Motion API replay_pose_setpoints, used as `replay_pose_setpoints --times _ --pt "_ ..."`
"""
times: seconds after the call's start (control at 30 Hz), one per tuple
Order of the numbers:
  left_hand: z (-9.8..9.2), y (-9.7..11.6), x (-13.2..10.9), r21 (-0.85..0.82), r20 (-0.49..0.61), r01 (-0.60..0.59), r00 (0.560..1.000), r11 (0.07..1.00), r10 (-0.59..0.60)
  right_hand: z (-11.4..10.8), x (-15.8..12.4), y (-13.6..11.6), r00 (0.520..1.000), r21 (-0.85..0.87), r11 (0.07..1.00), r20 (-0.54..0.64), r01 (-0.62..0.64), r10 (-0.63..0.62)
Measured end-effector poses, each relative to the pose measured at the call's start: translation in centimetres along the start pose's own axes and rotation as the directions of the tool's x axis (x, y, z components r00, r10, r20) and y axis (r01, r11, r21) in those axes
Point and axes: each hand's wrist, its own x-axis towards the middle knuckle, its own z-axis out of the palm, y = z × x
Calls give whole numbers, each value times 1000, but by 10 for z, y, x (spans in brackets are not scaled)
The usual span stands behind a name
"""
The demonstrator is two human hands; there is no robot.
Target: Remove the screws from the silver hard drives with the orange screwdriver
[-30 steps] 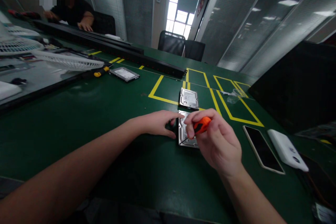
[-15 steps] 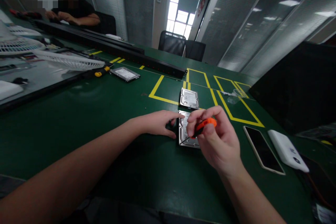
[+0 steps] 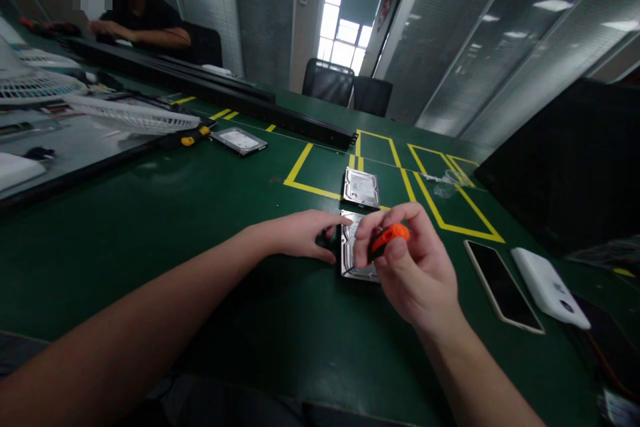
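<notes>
A silver hard drive (image 3: 349,250) lies flat on the green table, partly hidden by my right hand. My right hand (image 3: 417,267) is closed around a screwdriver (image 3: 390,238) with an orange and black handle. Its thin shaft slants down toward the drive's lower left corner; I cannot tell whether the tip sits in a screw. From the left, my left hand (image 3: 303,233) reaches the drive with thumb and index finger spread apart. The index fingertip touches the top near the left edge, and the thumb is beside that edge. Just behind lies a second hard drive (image 3: 361,187).
A phone (image 3: 503,285) and a white device (image 3: 549,287) lie at right, near a large dark panel (image 3: 560,167). Farther left are another hard drive (image 3: 240,141), a yellow-handled tool (image 3: 195,137), white fan parts (image 3: 135,115) and a long black bar (image 3: 300,125). A person (image 3: 145,23) sits across the table.
My right hand's fingers and the screwdriver handle have shifted slightly left, with the handle turned a little. My left hand and the drive stay put. The person opposite has moved their hands.
</notes>
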Motion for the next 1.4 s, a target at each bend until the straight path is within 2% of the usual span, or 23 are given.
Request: replay_pose_setpoints --times 0.23,0.43,1.1,1.4 --pt "0 1 0 0 2 18 1000 1000 -18 3 0 -3 999 57 998 -24 -24 26" --pt "-1 2 0 10 14 4 1000 1000 -4 0 0 1 1000 7 1000 -6 -5 5" --pt "-1 1 0 8 9 7 1000 1000 -7 3 0 -4 999 52 998 -31 -22 23" --pt "-1 0 0 8 7 23 1000 1000 -23 3 -1 -4 999 5 1000 -44 -30 30"
